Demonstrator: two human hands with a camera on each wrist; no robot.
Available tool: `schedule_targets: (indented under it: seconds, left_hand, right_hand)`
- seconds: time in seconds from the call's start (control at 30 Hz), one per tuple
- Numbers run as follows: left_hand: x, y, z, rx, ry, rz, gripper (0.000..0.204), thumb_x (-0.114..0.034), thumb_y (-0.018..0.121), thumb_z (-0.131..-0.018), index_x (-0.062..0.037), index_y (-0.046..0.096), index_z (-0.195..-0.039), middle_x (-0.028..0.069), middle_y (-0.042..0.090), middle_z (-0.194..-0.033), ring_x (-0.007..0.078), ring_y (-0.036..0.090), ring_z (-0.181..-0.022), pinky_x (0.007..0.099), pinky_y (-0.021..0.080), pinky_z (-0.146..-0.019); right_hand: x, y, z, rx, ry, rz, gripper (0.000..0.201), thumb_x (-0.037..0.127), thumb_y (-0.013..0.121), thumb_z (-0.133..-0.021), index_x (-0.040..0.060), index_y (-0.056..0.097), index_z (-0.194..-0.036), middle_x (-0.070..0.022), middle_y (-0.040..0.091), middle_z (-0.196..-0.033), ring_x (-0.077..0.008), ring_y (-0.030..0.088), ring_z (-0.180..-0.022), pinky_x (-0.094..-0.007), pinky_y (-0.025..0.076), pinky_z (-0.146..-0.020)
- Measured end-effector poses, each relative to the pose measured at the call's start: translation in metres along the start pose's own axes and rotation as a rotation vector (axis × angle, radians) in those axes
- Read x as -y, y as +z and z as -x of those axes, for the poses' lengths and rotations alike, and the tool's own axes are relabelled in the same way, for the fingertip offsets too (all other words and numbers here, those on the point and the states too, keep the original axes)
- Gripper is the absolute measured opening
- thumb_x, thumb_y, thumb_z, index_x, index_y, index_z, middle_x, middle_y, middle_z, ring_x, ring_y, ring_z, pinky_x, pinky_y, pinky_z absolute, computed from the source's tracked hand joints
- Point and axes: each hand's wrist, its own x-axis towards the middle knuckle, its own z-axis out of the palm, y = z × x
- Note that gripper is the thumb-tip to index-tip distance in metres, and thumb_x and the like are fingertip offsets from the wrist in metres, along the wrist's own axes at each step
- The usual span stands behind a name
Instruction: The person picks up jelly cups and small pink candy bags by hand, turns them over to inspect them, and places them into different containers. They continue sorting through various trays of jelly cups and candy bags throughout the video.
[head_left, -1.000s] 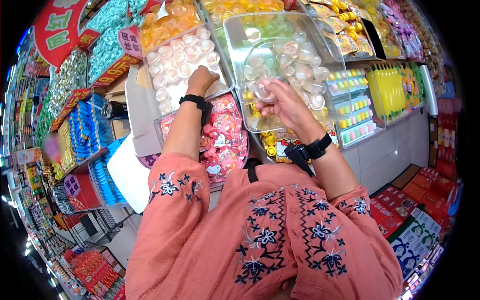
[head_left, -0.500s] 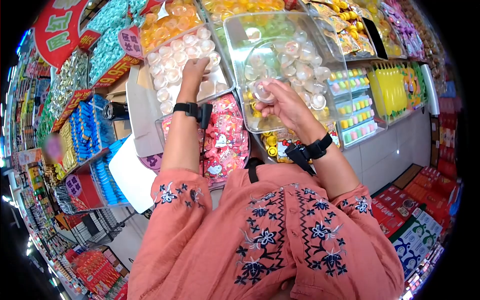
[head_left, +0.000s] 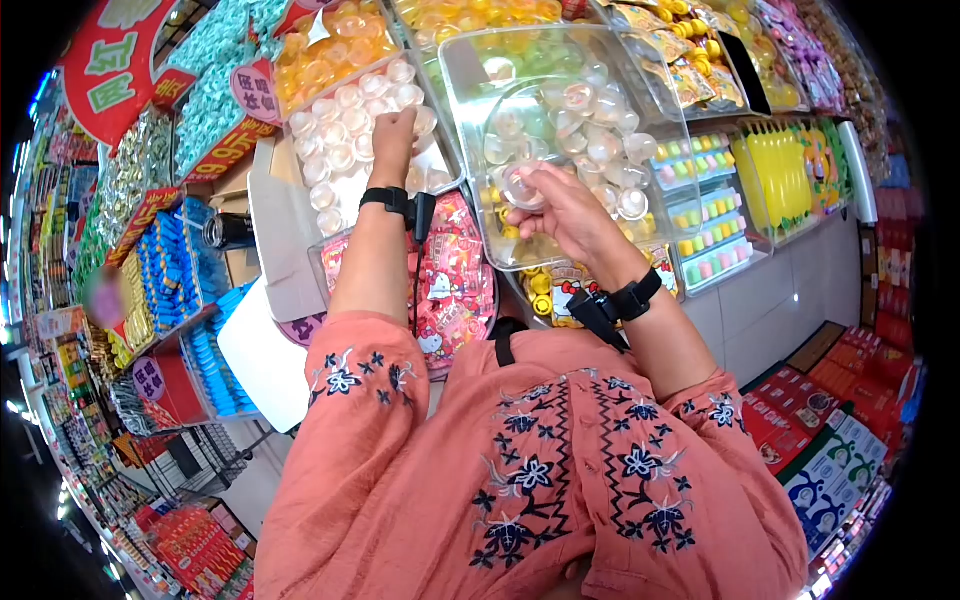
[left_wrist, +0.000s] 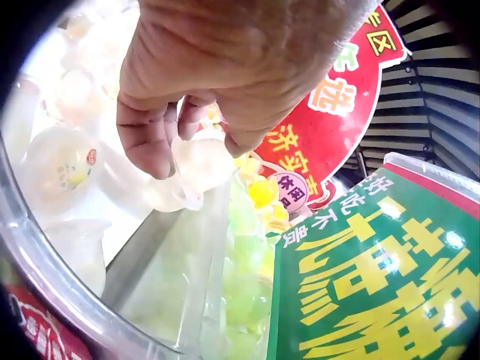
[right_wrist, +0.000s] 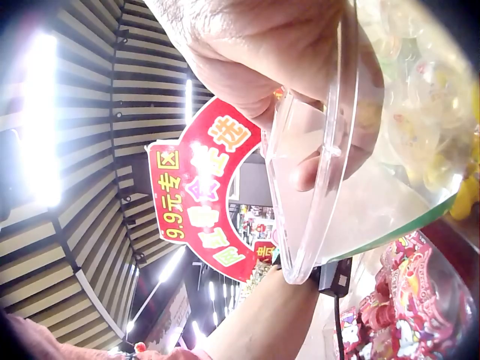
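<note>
My left hand (head_left: 394, 145) reaches into a tray (head_left: 437, 160) of white jelly cups (head_left: 338, 158). Seen in the left wrist view, the thumb and fingers of that hand (left_wrist: 217, 82) pinch a pale, translucent cup (left_wrist: 201, 163) above the tray divider. My right hand (head_left: 565, 205) grips a large clear plastic lid (head_left: 468, 90), with a round clear part showing between its fingers in the head view. Through the lid, whitish and green cups are visible. In the right wrist view the right hand (right_wrist: 277, 60) is curled on the clear lid (right_wrist: 289, 232), one fingertip visible through the plastic.
Pink packets (head_left: 450, 290) lie below the tray, orange cups (head_left: 340, 50) above it. Coloured small cups (head_left: 712, 215) and yellow packs (head_left: 775, 185) are to the right. A white panel (head_left: 262, 350) and a dark cylinder (head_left: 228, 227) are left. Signs surround the display.
My left hand first rose with its fingers loosely spread, then came down onto a cup near the tray's right side. My right hand and the lid have barely moved.
</note>
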Motion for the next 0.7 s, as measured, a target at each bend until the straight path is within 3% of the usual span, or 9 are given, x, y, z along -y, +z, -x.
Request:
schedule_targets:
  seconds: [0.13,0.27,0.53,0.63,0.7]
  left_hand:
    - [-0.003,-0.002,0.005,-0.018,-0.018,-0.096,0.047,-0.037,0.063,-0.089,0.0073,0.057,-0.106,0.0113,0.062,-0.089,0.0174,0.062,-0.074,0.0279,0.052,-0.054]
    - [0.022,-0.001,-0.015,0.014,0.023,0.035,0.043,-0.031,0.064,-0.09,0.008,0.057,-0.105,0.0125,0.062,-0.089,0.0184,0.062,-0.075,0.0296,0.054,-0.056]
    - [0.008,0.003,-0.002,-0.015,0.087,-0.076,0.042,-0.028,0.065,-0.089,0.0099,0.057,-0.104,0.0154,0.063,-0.091,0.0199,0.064,-0.076,0.0306,0.055,-0.055]
    - [0.008,0.003,-0.002,0.001,0.058,-0.099,0.038,-0.033,0.065,-0.09,0.0025,0.06,-0.102,0.0095,0.063,-0.093,0.0192,0.064,-0.084,0.0315,0.055,-0.064]
    - [0.008,0.001,-0.003,0.014,0.063,-0.078,0.043,-0.031,0.066,-0.089,0.0074,0.057,-0.106,0.0133,0.063,-0.094,0.02,0.064,-0.08,0.0311,0.055,-0.058]
  right_hand:
    - [0.001,0.001,0.001,-0.007,0.002,0.008,0.035,0.031,0.058,-0.098,0.0049,0.054,-0.12,-0.0077,0.058,-0.1,-0.0176,0.065,-0.076,-0.0261,0.052,-0.057]
    - [0.001,0.002,0.001,-0.012,0.01,0.0,0.034,0.031,0.058,-0.098,0.0052,0.054,-0.12,-0.0075,0.058,-0.101,-0.0174,0.065,-0.076,-0.0259,0.052,-0.057]
    - [0.0,0.001,0.001,-0.011,0.005,0.008,0.034,0.031,0.058,-0.098,0.005,0.054,-0.12,-0.0072,0.058,-0.101,-0.0172,0.065,-0.076,-0.0257,0.052,-0.058]
    - [-0.001,0.0,0.0,-0.003,0.007,0.006,0.035,0.031,0.058,-0.098,0.0049,0.054,-0.12,-0.0072,0.057,-0.101,-0.0172,0.065,-0.076,-0.0258,0.052,-0.058]
    - [0.0,0.0,0.0,-0.004,0.009,0.01,0.035,0.031,0.058,-0.098,0.0048,0.054,-0.12,-0.0073,0.057,-0.101,-0.0173,0.065,-0.076,-0.0258,0.052,-0.058]
